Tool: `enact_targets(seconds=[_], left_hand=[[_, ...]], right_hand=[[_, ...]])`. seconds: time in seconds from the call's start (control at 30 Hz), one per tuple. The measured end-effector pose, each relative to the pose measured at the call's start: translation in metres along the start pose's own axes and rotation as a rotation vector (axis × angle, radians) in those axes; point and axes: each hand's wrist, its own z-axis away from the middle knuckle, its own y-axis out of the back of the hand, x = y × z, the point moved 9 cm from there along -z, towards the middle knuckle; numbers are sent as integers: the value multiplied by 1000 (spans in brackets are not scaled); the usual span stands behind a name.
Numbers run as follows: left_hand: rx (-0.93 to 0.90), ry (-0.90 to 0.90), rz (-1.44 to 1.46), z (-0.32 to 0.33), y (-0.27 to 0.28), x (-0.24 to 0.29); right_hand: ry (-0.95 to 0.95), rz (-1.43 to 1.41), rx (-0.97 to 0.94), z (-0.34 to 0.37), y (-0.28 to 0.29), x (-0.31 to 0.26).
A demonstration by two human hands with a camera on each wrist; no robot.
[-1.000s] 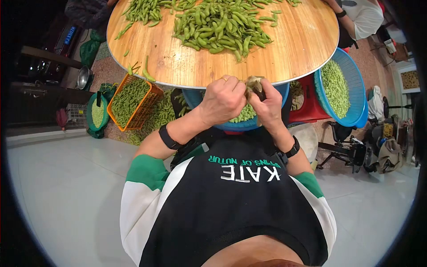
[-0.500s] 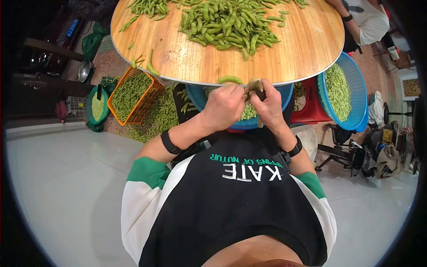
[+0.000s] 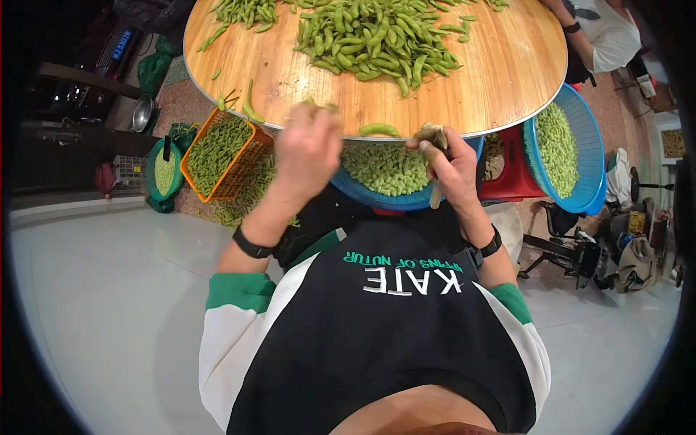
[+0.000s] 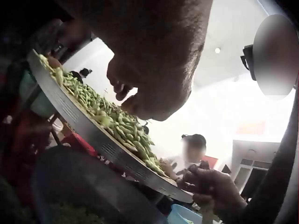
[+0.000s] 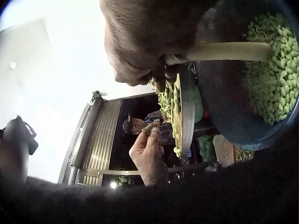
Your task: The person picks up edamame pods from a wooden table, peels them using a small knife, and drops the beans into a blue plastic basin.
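Note:
In the head view my left hand (image 3: 308, 152), blurred, is over the table's near edge, apart from the right. Its fingertips pinch a small greenish-brown piece (image 5: 150, 126), seen in the right wrist view; I cannot tell what it is. My right hand (image 3: 457, 170) grips a pale flat stick (image 5: 229, 51) that juts out below the palm. A crumpled brown piece (image 3: 431, 135) shows at its thumb and forefinger. Beneath both hands sits a blue basin (image 3: 348, 190) of shelled green beans (image 3: 388, 168). One green pod (image 3: 379, 130) lies at the table's edge.
The round wooden table (image 3: 500, 87) carries a heap of green pods (image 3: 373, 43). An orange crate (image 3: 230, 170) of pods stands left, with a green basin (image 3: 154, 190) beyond it. Another blue basin (image 3: 591, 156) of beans is at right, near a red stool (image 3: 511, 170). Another person's arm (image 3: 573, 32) is across the table.
My left hand has left the right hand's side and swung left over the table edge. The right hand stays near its place, still gripping the stick. A pod has appeared at the table's near edge.

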Motion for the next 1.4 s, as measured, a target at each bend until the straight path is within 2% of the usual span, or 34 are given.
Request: enact_targets(seconds=[0.03,0.2,0.33,0.4,0.5,0.6,0.63,0.7,0.93,1.13,1.2,1.23,1.3,1.33,1.4], left_hand=[[-127,-21,191,1,-18,9],[-237,15,103,0,-69,27],[-178,-97,59,-9,-71,37],[-117,-232,174,-12,-77,41],[-96,-189,258,-25,-80,22],[-107,-164,183,-32,-72,13],[-109,-169,184,-31,-70,14],[-250,-108,280,-24,-76,15],[-230,-92,161,-19,-69,29],[-251,-44,341,-13,-67,20],[-331,231,771,-4,-77,11],[-337,228,774,-2,-74,16],[-465,555,1367,11,-90,27],[-429,624,1440,14,-95,27],[-458,678,1405,15,-97,21]], right_hand=[[1,3,1,0,0,0],[-91,-208,-16,5,3,10],[-169,-281,-60,6,-7,25],[-191,-307,-77,4,-14,32],[-180,-291,-59,6,-11,28],[-200,-308,-43,8,-8,28],[-198,-311,-39,8,-7,27],[-204,-342,-54,8,-8,27],[-206,-361,-87,5,-15,31],[-190,-333,-91,9,-15,28],[-251,-410,-167,12,-28,30],[-251,-412,-160,13,-30,31],[-273,-612,-244,16,-42,30],[-272,-669,-265,17,-44,25],[-245,-645,-263,18,-44,15]])
